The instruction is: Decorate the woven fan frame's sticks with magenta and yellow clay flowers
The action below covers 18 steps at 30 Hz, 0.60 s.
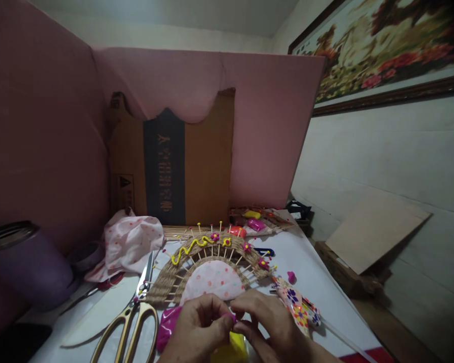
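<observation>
My left hand [199, 325] and my right hand [270, 322] meet at the bottom of the head view, fingertips pinched together on a tiny magenta clay bit [232, 317]. Under them lie a magenta clay packet [166, 325] and a yellow clay lump [230, 350]. Just beyond stands a woven fan-shaped arch [212, 264] of twine on wooden sticks, with a pink dotted fabric centre, a yellow clay squiggle and small magenta flowers stuck on it.
Gold-handled scissors [132, 315] lie to the left. A pink dotted cloth [130, 242] and a purple cup [26, 264] sit further left. Flower-patterned paper [297, 305], a magenta clay ball [291, 277] and clay packets [249, 222] are right. A cardboard box [174, 161] stands behind.
</observation>
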### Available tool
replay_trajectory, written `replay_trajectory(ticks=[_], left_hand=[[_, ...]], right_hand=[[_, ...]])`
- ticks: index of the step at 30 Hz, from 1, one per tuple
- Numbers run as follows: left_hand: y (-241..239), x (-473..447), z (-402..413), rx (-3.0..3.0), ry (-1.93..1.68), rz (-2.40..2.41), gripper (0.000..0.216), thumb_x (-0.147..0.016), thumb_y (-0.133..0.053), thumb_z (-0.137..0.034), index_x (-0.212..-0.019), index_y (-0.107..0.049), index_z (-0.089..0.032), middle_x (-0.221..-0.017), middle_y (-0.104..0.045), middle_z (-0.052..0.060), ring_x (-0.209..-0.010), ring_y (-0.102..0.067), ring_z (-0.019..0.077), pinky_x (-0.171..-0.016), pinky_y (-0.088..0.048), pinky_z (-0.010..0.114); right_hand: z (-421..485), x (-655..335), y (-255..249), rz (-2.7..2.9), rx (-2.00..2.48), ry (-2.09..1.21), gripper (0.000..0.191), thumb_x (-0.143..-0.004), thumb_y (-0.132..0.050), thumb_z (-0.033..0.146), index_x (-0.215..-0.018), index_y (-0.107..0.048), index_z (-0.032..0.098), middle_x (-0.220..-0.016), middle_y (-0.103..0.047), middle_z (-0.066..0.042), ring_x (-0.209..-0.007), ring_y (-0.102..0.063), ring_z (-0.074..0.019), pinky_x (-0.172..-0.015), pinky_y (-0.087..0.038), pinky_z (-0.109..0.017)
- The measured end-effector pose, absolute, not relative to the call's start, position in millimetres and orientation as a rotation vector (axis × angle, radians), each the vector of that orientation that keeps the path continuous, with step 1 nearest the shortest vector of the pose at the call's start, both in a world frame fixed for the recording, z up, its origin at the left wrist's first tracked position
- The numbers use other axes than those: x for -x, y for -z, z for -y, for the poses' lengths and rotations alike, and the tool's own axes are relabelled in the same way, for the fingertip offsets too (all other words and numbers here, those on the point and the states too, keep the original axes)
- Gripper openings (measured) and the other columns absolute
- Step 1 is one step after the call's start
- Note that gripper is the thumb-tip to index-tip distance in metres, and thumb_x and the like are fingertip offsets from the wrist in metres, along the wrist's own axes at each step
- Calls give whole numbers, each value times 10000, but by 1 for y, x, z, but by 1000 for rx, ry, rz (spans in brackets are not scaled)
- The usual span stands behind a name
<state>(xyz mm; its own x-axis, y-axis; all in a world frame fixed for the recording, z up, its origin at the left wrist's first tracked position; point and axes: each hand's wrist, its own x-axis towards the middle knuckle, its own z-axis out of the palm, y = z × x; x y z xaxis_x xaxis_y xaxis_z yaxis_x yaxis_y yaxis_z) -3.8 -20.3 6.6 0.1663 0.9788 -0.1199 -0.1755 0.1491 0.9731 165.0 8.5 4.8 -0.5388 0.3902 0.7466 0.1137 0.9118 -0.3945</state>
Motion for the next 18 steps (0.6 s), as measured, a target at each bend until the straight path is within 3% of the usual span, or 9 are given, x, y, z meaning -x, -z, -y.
replay_trajectory(ticks=[8, 18], left_hand=[[-19, 3, 24, -1085, -1067, -1099, 350, -565, -738, -438, -577, -576, -129, -467, -519, -30, -442, -416, 69, -482, -314, 205], [-16, 2, 24, -1095, -1034, -1114, 340, -591, -723, -446, -597, -585, -136, -473, -509, -31, -426, -409, 70, -461, -315, 205]], right_hand=[[3, -165, -9, 2117, 518, -519, 116, -845, -535, 126, -950, -568, 163, -784, -624, -52, -679, -567, -137, -617, -471, -250], [0, -166, -6, 2098, 465, -490, 167, -841, -501, 75, -972, -560, 161, -792, -636, -56, -704, -582, -141, -625, -473, -259]])
